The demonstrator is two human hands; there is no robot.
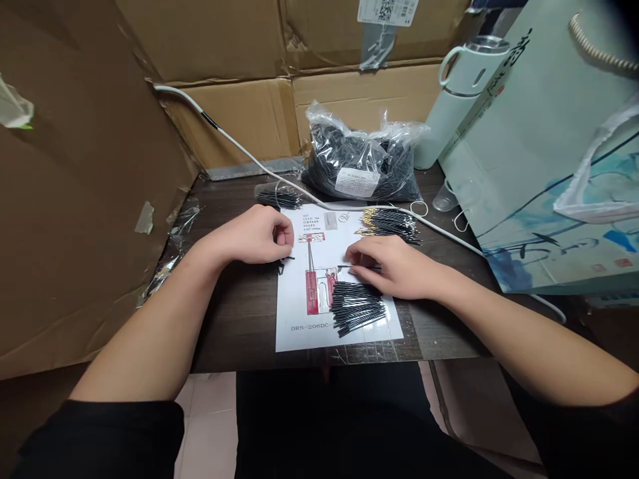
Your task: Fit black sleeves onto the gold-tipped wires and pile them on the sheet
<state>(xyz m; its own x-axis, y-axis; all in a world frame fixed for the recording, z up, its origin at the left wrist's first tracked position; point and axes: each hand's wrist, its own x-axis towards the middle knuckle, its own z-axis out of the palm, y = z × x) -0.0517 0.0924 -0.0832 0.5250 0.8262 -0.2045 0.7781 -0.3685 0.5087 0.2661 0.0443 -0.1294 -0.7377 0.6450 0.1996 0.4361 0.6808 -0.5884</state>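
My left hand (262,234) is curled at the left edge of a printed white sheet (294,332), thumb and fingers pinched together. Small black pieces (281,269) lie just below its fingertips; whether it grips one I cannot make out. My right hand (389,265) pinches a thin black stick (343,267), its end poking out to the left over the sheet. Below that hand a pile of thin black sticks (357,309) rests on the sheet's right side. Behind it lies a bundle of black sticks with gold-coloured ends (389,223).
A clear bag full of black pieces (362,159) stands at the back, beside a pale bottle (449,106). A white cable (249,159) crosses the dark table (234,332). More black sticks (277,198) lie back left. Cardboard (234,120) walls the rear; a paper bag (554,166) stands right.
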